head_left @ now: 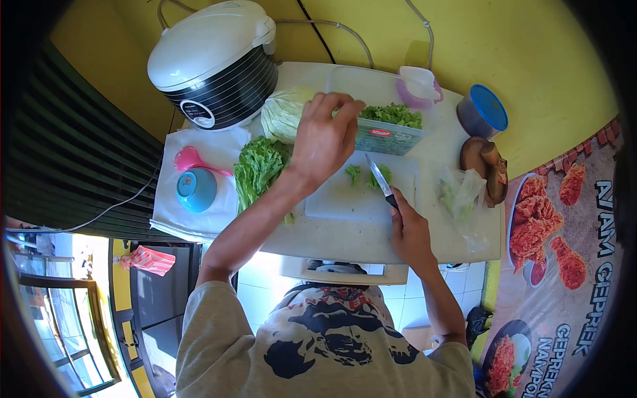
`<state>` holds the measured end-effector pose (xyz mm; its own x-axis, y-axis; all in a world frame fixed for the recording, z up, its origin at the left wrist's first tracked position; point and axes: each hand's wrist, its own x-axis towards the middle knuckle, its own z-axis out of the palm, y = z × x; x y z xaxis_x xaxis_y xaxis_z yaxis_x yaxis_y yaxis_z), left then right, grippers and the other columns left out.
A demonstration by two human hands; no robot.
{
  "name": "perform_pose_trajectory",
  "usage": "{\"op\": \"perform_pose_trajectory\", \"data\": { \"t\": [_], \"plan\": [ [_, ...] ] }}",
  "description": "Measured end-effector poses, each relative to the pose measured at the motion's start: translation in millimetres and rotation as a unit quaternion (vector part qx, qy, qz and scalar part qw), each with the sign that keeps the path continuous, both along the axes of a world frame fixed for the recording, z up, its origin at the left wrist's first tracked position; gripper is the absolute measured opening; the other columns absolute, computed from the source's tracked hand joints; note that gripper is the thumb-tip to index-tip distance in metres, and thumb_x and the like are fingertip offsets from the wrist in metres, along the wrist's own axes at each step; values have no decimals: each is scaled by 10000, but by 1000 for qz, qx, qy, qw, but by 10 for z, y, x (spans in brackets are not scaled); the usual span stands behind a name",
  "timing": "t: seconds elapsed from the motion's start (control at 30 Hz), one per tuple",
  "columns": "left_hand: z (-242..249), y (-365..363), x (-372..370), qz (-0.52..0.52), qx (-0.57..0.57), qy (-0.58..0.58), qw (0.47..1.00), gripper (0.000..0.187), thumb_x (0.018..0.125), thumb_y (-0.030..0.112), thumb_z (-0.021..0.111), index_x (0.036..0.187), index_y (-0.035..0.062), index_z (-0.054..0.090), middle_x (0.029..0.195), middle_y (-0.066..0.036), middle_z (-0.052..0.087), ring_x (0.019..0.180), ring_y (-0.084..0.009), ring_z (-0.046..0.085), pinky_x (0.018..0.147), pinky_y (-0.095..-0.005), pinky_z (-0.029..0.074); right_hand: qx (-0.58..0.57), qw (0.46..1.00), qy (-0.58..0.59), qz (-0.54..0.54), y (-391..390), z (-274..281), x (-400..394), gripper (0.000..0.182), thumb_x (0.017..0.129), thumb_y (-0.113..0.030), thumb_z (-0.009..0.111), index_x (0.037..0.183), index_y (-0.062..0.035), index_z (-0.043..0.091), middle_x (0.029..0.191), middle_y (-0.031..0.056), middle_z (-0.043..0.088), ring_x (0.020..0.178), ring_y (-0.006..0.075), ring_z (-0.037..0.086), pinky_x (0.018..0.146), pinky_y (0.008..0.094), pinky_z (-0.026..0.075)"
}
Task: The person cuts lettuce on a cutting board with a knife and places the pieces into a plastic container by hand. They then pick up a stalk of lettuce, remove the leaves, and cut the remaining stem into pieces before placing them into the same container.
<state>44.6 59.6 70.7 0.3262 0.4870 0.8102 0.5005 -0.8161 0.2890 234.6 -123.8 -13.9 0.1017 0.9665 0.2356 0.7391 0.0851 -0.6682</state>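
My right hand grips a knife by its black handle, the blade slanting up and left over the white cutting board. Small pieces of green lettuce lie on the board beside the blade. My left hand is raised over the near left part of a clear plastic container filled with cut lettuce. Its fingers are bent and drawn together; whatever they hold is hidden. A bunch of leaf lettuce lies left of the board, partly behind my left forearm. A pale cabbage sits behind that wrist.
A rice cooker stands at the back left. Before it are a pink ladle and a blue bowl on a white cloth. To the right are a plastic bag, a brown mortar with a pestle, and a blue-lidded tub.
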Motion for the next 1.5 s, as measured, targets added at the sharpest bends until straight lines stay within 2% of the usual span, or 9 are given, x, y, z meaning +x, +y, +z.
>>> {"op": "perform_pose_trajectory", "data": {
  "t": [0.1, 0.2, 0.27, 0.5, 0.57, 0.67, 0.77, 1.3, 1.5],
  "plan": [
    [-299, -200, -86, -59, -195, 37, 978, 153, 919, 119, 741, 1061, 70, 764, 1010, -141, 711, 953, -341, 679, 865, -468, 534, 6, 1000, 3, -5, -11, -7, 9, 485, 1033, -46, 590, 1512, -96, 531, 971, 258, 697, 713, 405, 680, 683, 410, 551],
    [-664, -271, -180, -22, -206, 178, 962, 125, 911, 81, 742, 1032, 52, 763, 968, -148, 711, 933, -356, 687, 859, -461, 547, -9, 1000, -3, 5, 22, 2, 17, 490, 1030, -46, 587, 1513, -96, 522, 1001, 265, 698, 763, 424, 692, 699, 434, 564],
    [-714, -269, -196, -41, -230, 162, 959, 115, 909, 76, 750, 1020, 46, 759, 987, -153, 725, 921, -369, 698, 863, -439, 557, -21, 1000, -3, 10, 14, 27, 10, 492, 1023, -47, 587, 1507, -96, 513, 1091, 280, 710, 871, 468, 714, 739, 481, 591],
    [-737, -298, -300, -212, -511, -20, 833, 144, 988, 90, 722, 1114, 21, 720, 1023, -77, 758, 938, -173, 714, 888, -331, 545, 20, 992, 112, 46, 52, 100, -10, 379, 1016, -89, 648, 1389, -45, 600, 949, 189, 724, 744, 250, 714, 687, 353, 548],
    [-716, -325, -341, -242, -535, -24, 809, 163, 1011, 86, 703, 1156, 12, 702, 1017, -48, 747, 951, -121, 685, 892, -316, 538, 69, 987, 135, 47, 136, 116, -91, 361, 1000, -119, 697, 1341, -28, 620, 907, 149, 714, 722, 179, 673, 672, 322, 527],
    [-687, -395, -360, -290, -551, -37, 782, 193, 1027, 87, 691, 1203, 9, 693, 1013, -25, 735, 956, -91, 662, 887, -299, 529, -51, 980, 190, 27, 296, 303, -186, 351, 958, -160, 780, 1251, -16, 651, 867, 83, 705, 728, 127, 625, 683, 287, 510],
    [-649, -468, -378, -315, -546, -57, 774, 229, 1035, 92, 682, 1251, 15, 692, 1014, -19, 725, 946, -82, 644, 874, -286, 522, -56, 954, 292, 44, 458, 251, -290, 279, 947, -146, 797, 1164, -12, 687, 833, 27, 688, 746, 80, 596, 696, 259, 490],
    [-698, -493, -564, -289, -591, -101, 747, 340, 1026, -17, 583, 1360, -47, 643, 1158, -79, 725, 960, -104, 660, 911, -303, 590, -86, 954, 283, 48, 555, 205, -287, 217, 1000, -179, 747, 1099, 13, 730, 789, -5, 674, 741, 64, 571, 701, 255, 477],
    [-684, -522, -539, -242, -602, -126, 750, 287, 1010, 10, 623, 1277, -82, 674, 1019, -93, 735, 852, -125, 687, 847, -287, 599, -62, 962, 254, 81, 566, 43, -311, 236, 984, -196, 762, 1088, 15, 738, 724, -16, 618, 681, 58, 522, 623, 268, 437]
  ]
}}
